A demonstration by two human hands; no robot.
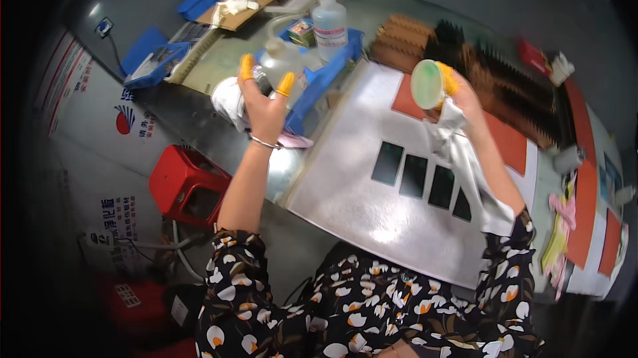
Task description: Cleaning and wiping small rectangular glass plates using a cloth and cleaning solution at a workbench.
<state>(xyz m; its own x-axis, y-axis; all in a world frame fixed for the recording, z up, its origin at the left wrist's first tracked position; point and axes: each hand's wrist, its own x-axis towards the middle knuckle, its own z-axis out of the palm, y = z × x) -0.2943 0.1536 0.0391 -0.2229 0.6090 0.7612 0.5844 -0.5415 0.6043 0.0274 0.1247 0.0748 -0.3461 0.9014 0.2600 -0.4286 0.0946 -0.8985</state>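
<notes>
My left hand (pixel 267 115) is raised with thumb and forefinger spread apart, yellow finger cots on their tips. Just beyond it stands a translucent pump bottle (pixel 279 59), and a bunched white cloth (pixel 229 104) shows beside the fingers; I see nothing gripped. My right hand (pixel 462 95), also in yellow finger cots, is closed around a round, cup-like piece (pixel 426 84) with a pale green face and cream rim. A white cloth (pixel 468 162) hangs from that hand along the forearm. Below lies a large white panel (pixel 352 192) with red-orange patches and several dark rectangular windows.
A blue tray (pixel 312 102) holds the pump bottle, a clear spray-type bottle (pixel 329 26) and a small box. Brown notched dividers (pixel 405 39) stand along the back. A red stool (pixel 193 185) is left of the table; pink and yellow cloths (pixel 561 225) lie right.
</notes>
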